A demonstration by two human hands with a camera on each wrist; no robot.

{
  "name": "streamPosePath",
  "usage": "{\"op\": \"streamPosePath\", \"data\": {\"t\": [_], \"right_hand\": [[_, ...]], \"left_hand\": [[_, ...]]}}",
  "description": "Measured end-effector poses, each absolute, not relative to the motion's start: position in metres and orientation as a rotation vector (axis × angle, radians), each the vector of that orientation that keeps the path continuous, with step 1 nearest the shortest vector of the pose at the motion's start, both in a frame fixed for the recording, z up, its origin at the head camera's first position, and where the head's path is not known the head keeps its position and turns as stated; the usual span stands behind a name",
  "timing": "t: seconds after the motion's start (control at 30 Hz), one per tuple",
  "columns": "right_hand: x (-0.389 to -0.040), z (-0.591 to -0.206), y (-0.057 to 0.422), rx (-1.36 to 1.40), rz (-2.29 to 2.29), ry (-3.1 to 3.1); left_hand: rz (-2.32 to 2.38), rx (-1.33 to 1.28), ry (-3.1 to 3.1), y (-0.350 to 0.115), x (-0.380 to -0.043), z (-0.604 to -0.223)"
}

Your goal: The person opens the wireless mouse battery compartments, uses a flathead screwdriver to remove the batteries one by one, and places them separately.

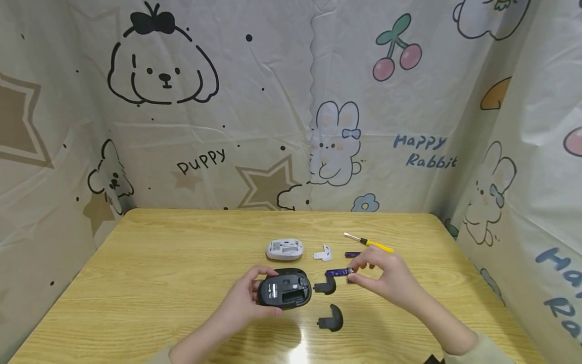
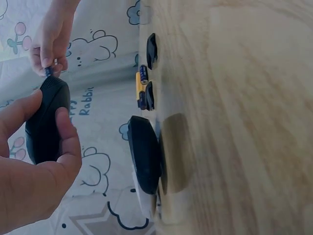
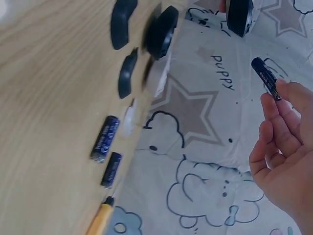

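In the head view my left hand [image 1: 245,298] grips a black computer mouse [image 1: 283,292] by its sides, underside up, with its battery slot uncovered. A dark purple-blue battery [image 1: 337,272] is pinched by one end between the thumb and fingers of my right hand [image 1: 384,273], a short way right of the mouse. Both are above the table in the wrist views. Beneath, a second black mouse [image 2: 145,154] lies on the table, largely hidden in the head view. Two black battery covers [image 1: 325,286] [image 1: 332,319] lie to the right of the held mouse.
A white mouse [image 1: 284,249] lies underside up behind, beside a white cover [image 1: 323,253]. Two more batteries [image 3: 105,139] [image 3: 112,170] lie near a yellow-handled screwdriver [image 1: 369,242]. Patterned cloth [image 1: 254,101] hangs around the wooden table [image 1: 150,283].
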State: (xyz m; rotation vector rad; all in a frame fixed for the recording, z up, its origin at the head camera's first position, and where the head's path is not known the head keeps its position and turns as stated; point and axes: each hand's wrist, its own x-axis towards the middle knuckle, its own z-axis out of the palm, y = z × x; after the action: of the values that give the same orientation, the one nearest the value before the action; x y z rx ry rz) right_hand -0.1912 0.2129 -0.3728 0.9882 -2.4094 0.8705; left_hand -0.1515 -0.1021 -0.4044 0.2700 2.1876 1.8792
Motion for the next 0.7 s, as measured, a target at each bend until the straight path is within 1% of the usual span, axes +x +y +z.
{"op": "streamPosePath", "data": {"t": [0.27, 0.5, 0.7], "right_hand": [[-0.193, -0.391, 0.227, 0.981, 0.89, -2.48], [-0.195, -0.404, 0.237, 0.915, 0.886, -2.642], [-0.197, -0.413, 0.245, 0.964, 0.884, -2.753]], "left_hand": [[1.772, 0.315, 2.179, -0.105, -0.155, -0.417], [1.665, 0.388, 2.265, -0.103, -0.159, -0.423], [1.546, 0.439, 2.344, -0.105, -0.162, -0.43]]}}
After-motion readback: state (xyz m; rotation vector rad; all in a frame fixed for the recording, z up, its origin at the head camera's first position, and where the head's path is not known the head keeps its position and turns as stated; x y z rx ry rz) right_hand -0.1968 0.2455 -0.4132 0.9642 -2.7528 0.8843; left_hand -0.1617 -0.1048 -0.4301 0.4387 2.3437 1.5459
